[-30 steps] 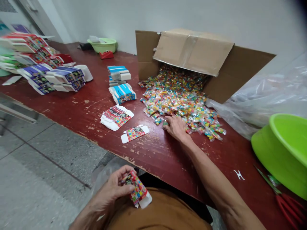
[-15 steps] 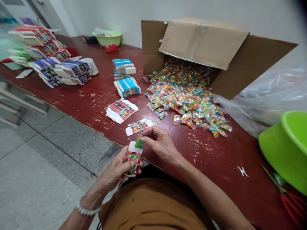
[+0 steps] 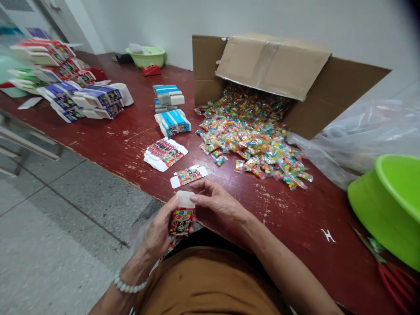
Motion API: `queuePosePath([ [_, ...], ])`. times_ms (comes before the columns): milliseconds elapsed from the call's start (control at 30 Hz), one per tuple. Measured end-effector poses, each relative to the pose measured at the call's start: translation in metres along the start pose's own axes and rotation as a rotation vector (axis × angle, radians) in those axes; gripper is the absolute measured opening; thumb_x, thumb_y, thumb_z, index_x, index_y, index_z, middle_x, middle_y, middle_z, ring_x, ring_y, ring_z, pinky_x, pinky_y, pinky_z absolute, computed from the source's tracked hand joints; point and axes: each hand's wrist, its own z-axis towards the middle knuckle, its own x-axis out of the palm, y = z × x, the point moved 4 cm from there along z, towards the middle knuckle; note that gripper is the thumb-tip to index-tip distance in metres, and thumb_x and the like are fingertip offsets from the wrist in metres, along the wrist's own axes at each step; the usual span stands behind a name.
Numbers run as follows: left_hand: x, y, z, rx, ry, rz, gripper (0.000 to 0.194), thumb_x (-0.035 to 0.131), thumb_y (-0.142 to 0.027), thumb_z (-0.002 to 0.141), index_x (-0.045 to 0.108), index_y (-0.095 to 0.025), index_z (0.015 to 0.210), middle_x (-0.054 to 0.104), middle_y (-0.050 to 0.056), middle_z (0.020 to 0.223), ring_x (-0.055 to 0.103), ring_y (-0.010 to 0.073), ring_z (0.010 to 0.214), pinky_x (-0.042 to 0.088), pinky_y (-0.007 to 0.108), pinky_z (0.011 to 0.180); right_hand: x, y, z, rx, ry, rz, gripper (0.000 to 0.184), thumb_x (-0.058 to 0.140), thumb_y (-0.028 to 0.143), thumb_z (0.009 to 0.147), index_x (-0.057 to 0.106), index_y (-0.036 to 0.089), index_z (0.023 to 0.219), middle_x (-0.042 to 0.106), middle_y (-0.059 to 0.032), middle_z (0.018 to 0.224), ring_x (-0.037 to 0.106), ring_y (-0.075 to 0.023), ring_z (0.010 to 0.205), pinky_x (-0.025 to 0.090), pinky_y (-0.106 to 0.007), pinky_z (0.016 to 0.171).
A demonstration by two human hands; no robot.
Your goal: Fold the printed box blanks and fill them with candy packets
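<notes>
My left hand (image 3: pixel 161 231) is closed round a small red printed candy box (image 3: pixel 182 221), held upright above my lap at the table's edge. The box's white top flap (image 3: pixel 185 199) stands up. My right hand (image 3: pixel 220 202) pinches the flap's right edge between thumb and fingers; no candy bag shows in it. Just beyond my fingers lies a single flattened red box (image 3: pixel 188 176). Behind it a fanned stack of flat red boxes (image 3: pixel 166 153) rests on the table. More red printed card shows below my left hand, partly hidden.
An open carton (image 3: pixel 275 65) spills many small candy bags (image 3: pixel 252 144) onto the red table (image 3: pixel 278 227). Blue boxes (image 3: pixel 172 121) and purple boxes (image 3: pixel 100 98) are stacked leftward. At right are a green basin (image 3: pixel 377 197), red-handled scissors (image 3: pixel 392 275) and plastic sheeting (image 3: pixel 361 131).
The small candy bag that my right hand held over the box is out of sight. My right fingers now grip the top flap, and my left thumb has moved up to it.
</notes>
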Motion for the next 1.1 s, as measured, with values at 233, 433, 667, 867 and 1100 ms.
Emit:
queuePosePath([
  [233,0.006,0.0,0.003,0.062,0.023,-0.033,0.038,0.08,-0.05,0.075,0.069,-0.019,0.094,0.072,0.0,0.067,0.064,0.0169,0.05,0.053,0.026,0.046,0.005,0.012,-0.005,-0.311,-0.066,-0.35,0.025,0.075,0.048,0.085,0.076,0.022,0.084,0.071,-0.0058,0.087,0.064,-0.0201,0.082,0.054,-0.034,0.078],
  [433,0.007,-0.004,0.001,-0.08,0.066,-0.144,0.056,0.064,-0.062,0.086,0.066,-0.017,0.119,0.076,0.006,0.076,0.07,0.0227,0.054,0.05,0.027,0.044,0.008,0.014,-0.007,-0.237,-0.017,-0.468,0.019,0.068,0.036,0.091,0.081,0.023,0.095,0.078,-0.0057,0.093,0.069,-0.0177,0.079,0.055,-0.031,0.075],
  [667,0.004,0.004,0.0,-0.047,0.08,-0.108,0.064,0.053,-0.068,0.092,0.07,-0.016,0.125,0.077,0.008,0.076,0.073,0.0256,0.064,0.044,0.024,0.044,0.005,0.003,0.001,-0.006,-0.071,-0.27,0.023,0.075,0.037,0.084,0.08,0.016,0.091,0.077,-0.0061,0.08,0.066,-0.0148,0.063,0.054,-0.028,0.061],
  [867,0.002,0.002,0.006,-0.077,0.04,-0.133,0.061,0.054,-0.06,0.092,0.068,-0.013,0.128,0.073,0.005,0.066,0.059,0.0165,0.039,0.045,0.026,0.041,0.013,0.021,-0.01,-0.372,0.123,-0.515,0.015,0.065,0.033,0.095,0.075,0.023,0.089,0.075,-0.0053,0.11,0.068,-0.0184,0.103,0.052,-0.035,0.096],
  [1100,-0.018,0.016,0.001,0.003,-0.115,0.05,0.044,0.062,-0.049,0.089,0.069,-0.02,0.122,0.074,0.001,0.07,0.068,0.0221,0.054,0.053,0.03,0.051,0.009,0.004,0.006,-0.355,0.129,-0.752,0.005,0.067,0.021,0.091,0.07,0.021,0.087,0.072,-0.0042,0.103,0.066,-0.0172,0.1,0.05,-0.032,0.093],
])
